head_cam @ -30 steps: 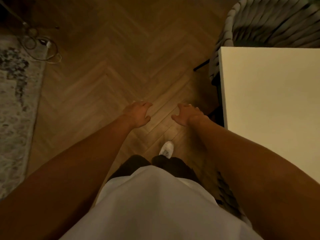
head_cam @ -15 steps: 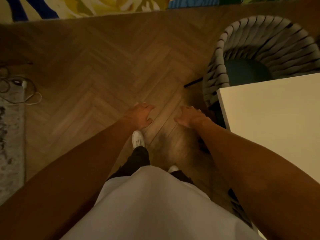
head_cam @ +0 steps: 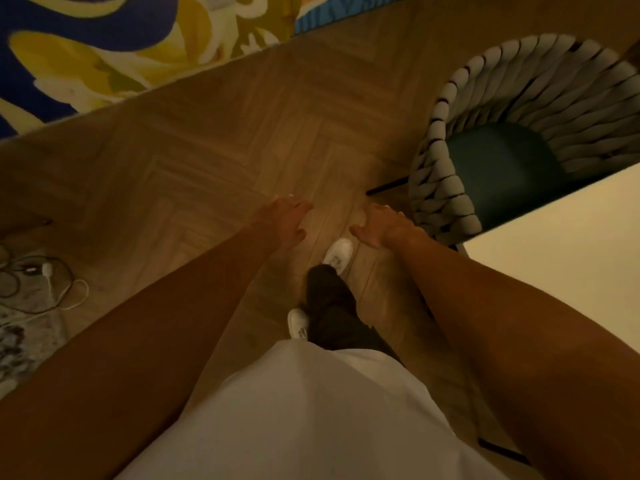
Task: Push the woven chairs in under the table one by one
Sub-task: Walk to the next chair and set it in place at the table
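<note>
Woven chair (head_cam: 450, 188) now larger at right of frame, seat partly under tabletop (head_cam: 568, 258). Left hand (head_cam: 285, 221) and right hand (head_cam: 384, 225) loosely spread, empty, nearer than before. Push probably next.

We see both hands held out over the herringbone floor (head_cam: 214, 161) at mid-frame, fingers relaxed and holding nothing: left hand (head_cam: 285, 220), right hand (head_cam: 382, 226). A woven chair (head_cam: 450, 161) stands upper right, its green seat partly under the pale worktop (head_cam: 561, 251). A bright rug (head_cam: 104, 46) fills the upper left.
</note>
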Motion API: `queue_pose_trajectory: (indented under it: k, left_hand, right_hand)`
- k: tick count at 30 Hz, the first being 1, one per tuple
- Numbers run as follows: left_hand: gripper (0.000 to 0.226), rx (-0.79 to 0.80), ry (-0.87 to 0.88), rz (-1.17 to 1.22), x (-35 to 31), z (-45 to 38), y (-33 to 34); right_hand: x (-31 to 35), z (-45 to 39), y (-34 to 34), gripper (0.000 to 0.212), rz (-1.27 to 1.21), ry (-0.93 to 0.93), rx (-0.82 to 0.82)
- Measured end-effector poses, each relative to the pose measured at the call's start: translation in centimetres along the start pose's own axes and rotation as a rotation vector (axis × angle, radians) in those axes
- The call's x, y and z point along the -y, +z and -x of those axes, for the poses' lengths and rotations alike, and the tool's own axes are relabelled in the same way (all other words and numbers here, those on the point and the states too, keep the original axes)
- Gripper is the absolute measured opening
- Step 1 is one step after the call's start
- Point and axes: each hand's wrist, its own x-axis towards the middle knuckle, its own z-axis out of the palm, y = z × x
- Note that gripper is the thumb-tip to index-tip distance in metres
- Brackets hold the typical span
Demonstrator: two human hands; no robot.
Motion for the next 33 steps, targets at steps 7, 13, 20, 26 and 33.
queue_pose_trajectory:
  k: [7,13,20,26,33]
  left_hand:
    - [0.064,0.059,0.075,-0.083,0.6,-11.7,-8.1]
    - [0.065,0.061,0.170,-0.086,0.1,-21.2,-14.1]
    - [0.065,0.127,0.356,-0.141,-0.8,-31.9,-18.7]
    - [0.060,0.185,0.556,-0.205,-2.5,-41.3,-23.8]
    - [0.061,0.286,0.803,-0.419,-4.2,-49.8,-28.9]
  right_hand:
    - [-2.8,-7.9,-9.0,0.067,-0.078,0.068,-0.022]
    - [-6.1,-13.0,-16.6,0.072,-0.180,0.138,-0.069]
    - [-9.0,-17.8,-22.3,0.075,-0.479,0.486,-0.241]
    - [-10.9,-22.1,-26.2,0.081,-0.619,0.653,-0.261]
    - [-11.1,-25.6,-29.6,0.083,-0.826,0.836,-0.295]
